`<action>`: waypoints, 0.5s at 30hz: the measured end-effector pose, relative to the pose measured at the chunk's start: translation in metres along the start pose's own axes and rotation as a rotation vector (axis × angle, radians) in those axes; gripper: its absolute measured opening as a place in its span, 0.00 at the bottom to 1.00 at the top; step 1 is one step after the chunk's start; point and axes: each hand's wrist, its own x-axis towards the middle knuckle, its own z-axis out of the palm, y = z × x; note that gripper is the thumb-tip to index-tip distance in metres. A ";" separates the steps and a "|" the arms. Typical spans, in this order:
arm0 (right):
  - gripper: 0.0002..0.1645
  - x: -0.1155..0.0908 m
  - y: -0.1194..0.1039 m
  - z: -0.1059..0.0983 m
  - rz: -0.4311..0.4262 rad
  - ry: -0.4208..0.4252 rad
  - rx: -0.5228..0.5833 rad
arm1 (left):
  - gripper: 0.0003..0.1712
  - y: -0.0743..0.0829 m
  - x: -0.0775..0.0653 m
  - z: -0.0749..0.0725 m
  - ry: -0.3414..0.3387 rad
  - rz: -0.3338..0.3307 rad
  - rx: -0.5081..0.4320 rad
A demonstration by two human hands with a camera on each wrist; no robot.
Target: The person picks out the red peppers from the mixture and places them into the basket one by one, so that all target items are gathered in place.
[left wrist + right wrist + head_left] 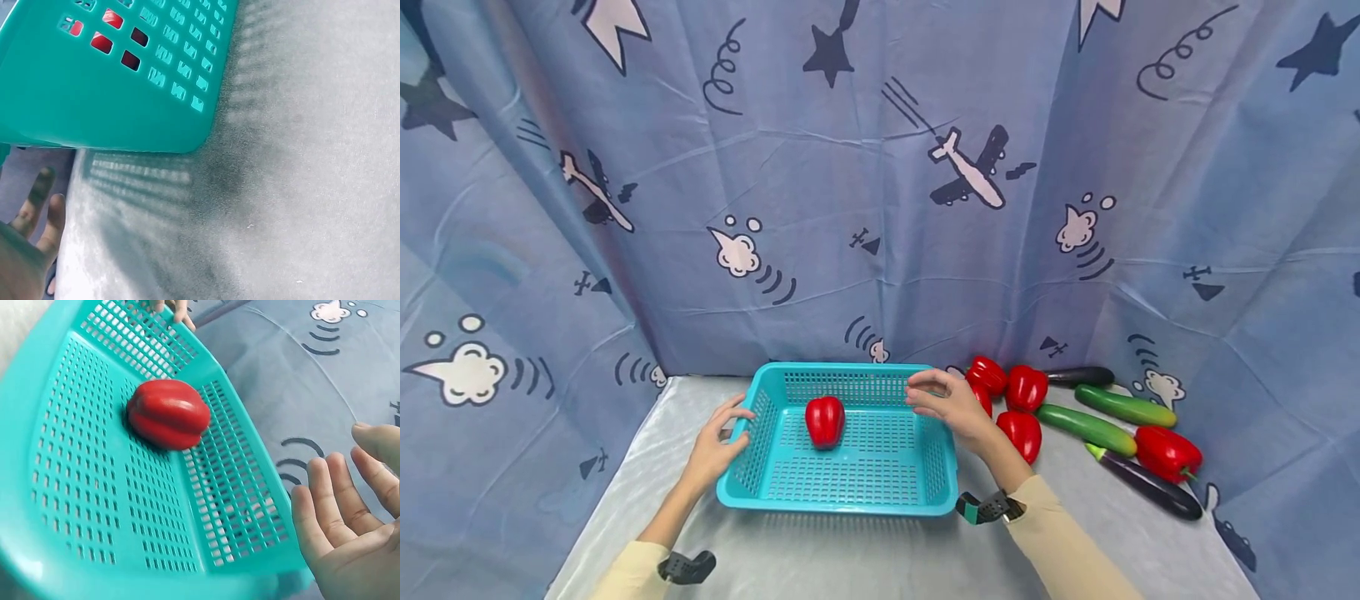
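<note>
A turquoise plastic basket (842,507) with slotted walls stands on the table, a red bell pepper (824,422) lying inside it left of centre. At the basket's left rim is my left hand (715,446), its fingers spread and loosely bent; in the right wrist view its fingertips (179,311) overlap the far rim. My right hand (953,407) hovers by the right end wall, palm turned inward and nothing between its relaxed fingers. From the right wrist, that hand (356,544) shows straight, parted fingers beside the rim.
Right of the basket lie several more red bell peppers (1026,388), two cucumbers (1086,428) and two eggplants (1146,481). One pepper is partly hidden by my right hand. A patterned blue curtain (865,208) hangs behind the table (865,558) and along its sides.
</note>
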 end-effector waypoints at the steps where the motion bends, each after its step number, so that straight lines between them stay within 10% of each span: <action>1: 0.25 -0.002 0.000 -0.003 -0.004 0.007 0.001 | 0.16 -0.002 0.000 0.000 0.000 -0.005 -0.009; 9: 0.22 -0.015 -0.002 -0.031 -0.015 0.031 -0.034 | 0.18 -0.041 0.004 0.005 -0.004 -0.017 -0.008; 15: 0.25 -0.025 -0.008 -0.050 -0.007 0.059 -0.031 | 0.17 -0.041 0.004 0.004 -0.009 -0.013 -0.014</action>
